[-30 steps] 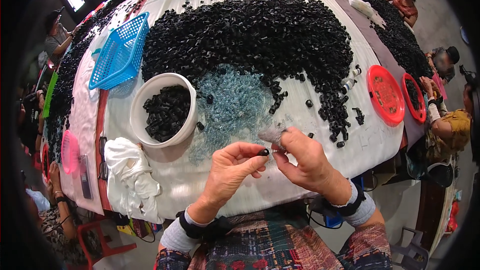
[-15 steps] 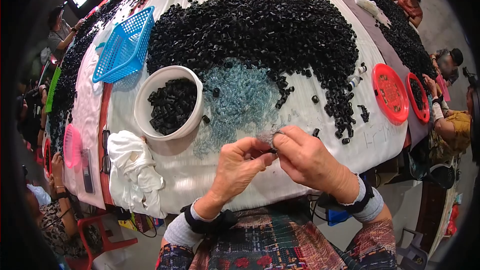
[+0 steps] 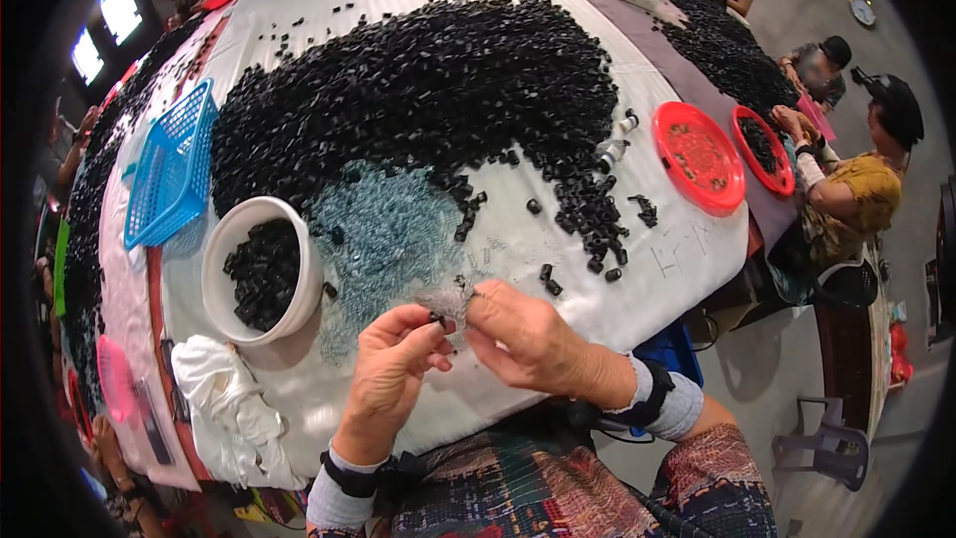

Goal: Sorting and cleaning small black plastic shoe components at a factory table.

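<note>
Black plastic piece meets clear piece at the fingertips

Black small plastic piece (image 3: 438, 318) sits pinched in my left hand (image 3: 390, 371), the grip pressed together on it with thumb and forefinger. My right hand (image 3: 523, 341) pinches a small clear plastic piece (image 3: 450, 297) just beside it, the two parts touching or nearly so, low over the white-covered bench (image 3: 518, 269).

I judge the step to be fitting the two parts together; the next move calls for fine alignment and a firm squeeze without losing either part.

Counting: one white round bowl (image 3: 261, 269) holding black pieces, one blue mesh plastic basket (image 3: 171, 169), two red round trays (image 3: 699, 156), one crumpled white cloth (image 3: 224, 401), one patch of clear pieces (image 3: 383, 234), and a heap of loose black pieces (image 3: 418, 90) too many to count.
</note>
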A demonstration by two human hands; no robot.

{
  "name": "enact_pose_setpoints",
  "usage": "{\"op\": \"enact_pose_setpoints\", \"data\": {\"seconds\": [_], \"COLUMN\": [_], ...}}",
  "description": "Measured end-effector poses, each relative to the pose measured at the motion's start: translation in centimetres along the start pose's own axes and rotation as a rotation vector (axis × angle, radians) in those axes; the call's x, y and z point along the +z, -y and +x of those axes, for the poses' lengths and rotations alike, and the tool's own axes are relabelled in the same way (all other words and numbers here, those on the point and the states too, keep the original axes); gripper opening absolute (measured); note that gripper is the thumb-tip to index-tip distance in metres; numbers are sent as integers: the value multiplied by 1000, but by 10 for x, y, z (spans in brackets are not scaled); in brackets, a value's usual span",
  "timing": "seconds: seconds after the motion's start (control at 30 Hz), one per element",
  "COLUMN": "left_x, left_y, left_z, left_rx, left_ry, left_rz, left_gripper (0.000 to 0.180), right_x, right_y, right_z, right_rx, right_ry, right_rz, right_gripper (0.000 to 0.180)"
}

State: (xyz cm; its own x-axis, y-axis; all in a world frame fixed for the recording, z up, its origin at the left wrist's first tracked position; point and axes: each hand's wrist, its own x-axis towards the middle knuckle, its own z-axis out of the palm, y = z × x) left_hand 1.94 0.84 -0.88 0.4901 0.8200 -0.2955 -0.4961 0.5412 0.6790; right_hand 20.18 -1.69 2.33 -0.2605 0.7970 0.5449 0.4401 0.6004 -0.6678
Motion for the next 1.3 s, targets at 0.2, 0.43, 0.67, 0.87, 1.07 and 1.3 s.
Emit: {"op": "enact_pose_setpoints", "data": {"seconds": [0.2,0.43,0.67,0.87,1.07,1.3], "left_x": [-4,-5,-11,-10,-14,-16], "left_y": [-4,-4,-7,-7,-8,-10], "left_z": [1,-1,-3,-2,-1,-1], "left_rx": [-17,-52,-69,-81,-96,-85], "left_ry": [7,-3,-22,-17,-25,-5], "left_rz": [-21,-31,-35,-46,-34,-43], "left_gripper": [13,14,13,13,14,15], "right_x": [-78,-64,-76,-85,-66,-36], "right_y": [-83,-99,-84,-82,-81,-89], "right_z": [-7,-21,-14,-5,14,40], "right_rx": [310,316,353,430,358,203], "right_ry": [-127,-21,-58,-128,-108,140], "right_rz": [-627,-725,-590,-481,-287,-309], "right_gripper": [30,29,35,24,24,33]}}
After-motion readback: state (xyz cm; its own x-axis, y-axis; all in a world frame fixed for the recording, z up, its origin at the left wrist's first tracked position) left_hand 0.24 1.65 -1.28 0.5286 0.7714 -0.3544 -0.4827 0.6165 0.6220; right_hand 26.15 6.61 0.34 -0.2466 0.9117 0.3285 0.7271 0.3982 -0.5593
